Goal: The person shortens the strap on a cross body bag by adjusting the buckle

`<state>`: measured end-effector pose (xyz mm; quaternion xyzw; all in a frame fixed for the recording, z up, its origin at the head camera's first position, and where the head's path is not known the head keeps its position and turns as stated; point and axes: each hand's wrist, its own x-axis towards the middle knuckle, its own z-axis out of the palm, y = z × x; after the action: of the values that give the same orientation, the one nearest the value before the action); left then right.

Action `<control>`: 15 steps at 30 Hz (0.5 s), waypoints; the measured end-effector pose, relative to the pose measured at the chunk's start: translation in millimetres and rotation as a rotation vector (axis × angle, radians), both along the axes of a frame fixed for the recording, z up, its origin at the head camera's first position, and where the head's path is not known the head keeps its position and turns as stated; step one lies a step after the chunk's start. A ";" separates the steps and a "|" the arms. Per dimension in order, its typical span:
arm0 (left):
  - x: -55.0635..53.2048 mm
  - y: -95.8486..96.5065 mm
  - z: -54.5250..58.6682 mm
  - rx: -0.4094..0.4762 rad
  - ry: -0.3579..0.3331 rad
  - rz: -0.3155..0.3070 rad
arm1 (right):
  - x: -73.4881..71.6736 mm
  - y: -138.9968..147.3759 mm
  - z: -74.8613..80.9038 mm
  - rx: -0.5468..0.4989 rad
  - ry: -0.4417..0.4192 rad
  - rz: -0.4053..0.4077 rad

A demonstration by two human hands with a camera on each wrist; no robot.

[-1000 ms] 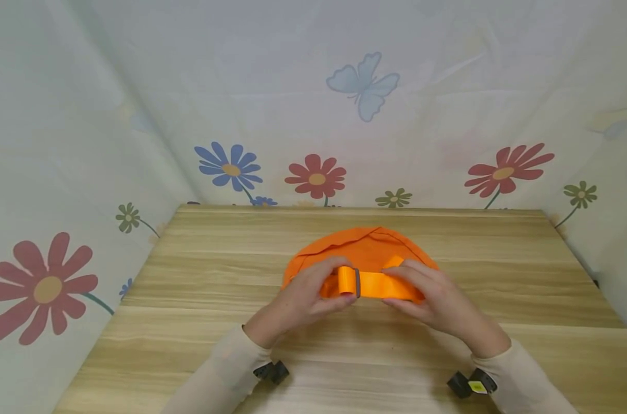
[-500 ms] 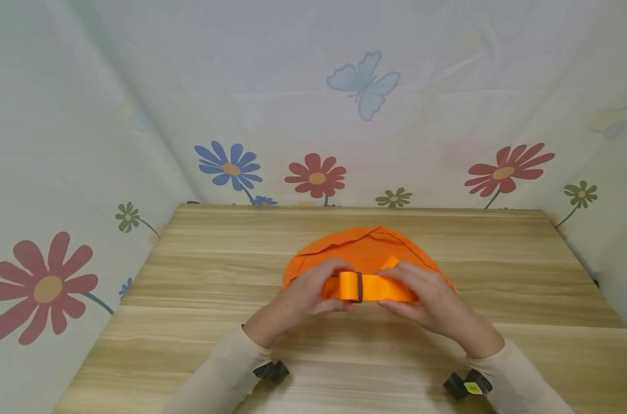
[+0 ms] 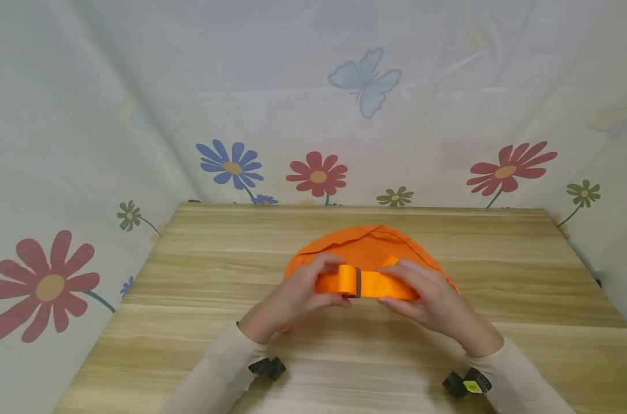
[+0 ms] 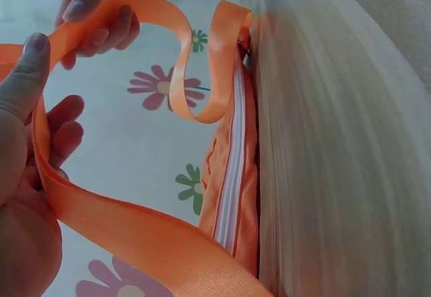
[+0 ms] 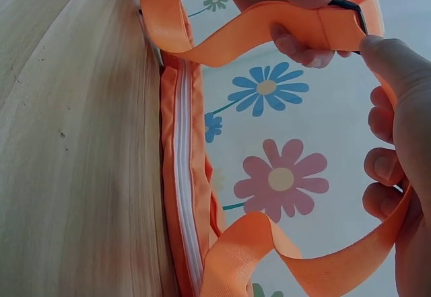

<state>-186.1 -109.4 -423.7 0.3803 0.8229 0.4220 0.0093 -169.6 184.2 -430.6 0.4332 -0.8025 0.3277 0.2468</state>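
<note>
An orange fabric bag lies on the table, its white zipper showing in both wrist views. In front of it the two hands hold an orange webbing strap, raised off the tabletop. My left hand pinches the strap beside its folded loop, thumb on one face and fingers behind, as the right wrist view shows. My right hand pinches the strap farther right, its thumb close to the slider in the right wrist view. The dark strap slider sits between the hands, next to the loop.
The wood-grain table extends around the bag. Behind it hangs a pale curtain printed with flowers and a butterfly. Small black devices sit at both wrists. Slack strap curves reach down to the bag's ends.
The strap's loop and slider dipped slightly, then rose again. My left hand has shifted a little to the left, and my right hand slightly left too. Both keep hold of the strap.
</note>
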 end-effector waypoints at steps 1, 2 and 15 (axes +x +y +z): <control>-0.6 0.2 -0.2 0.010 0.008 0.005 | 0.3 -0.5 0.6 -0.004 -0.001 0.000; -1.2 0.5 -0.3 0.017 0.021 0.007 | 0.6 -0.8 1.1 -0.007 -0.001 -0.002; 2.3 9.4 2.3 0.018 0.001 0.045 | -0.6 -7.8 -0.1 -0.019 0.025 -0.010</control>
<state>-183.8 -100.1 -421.4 0.3620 0.8274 0.4294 -0.0039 -170.2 176.4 -430.7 0.4308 -0.7984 0.3285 0.2628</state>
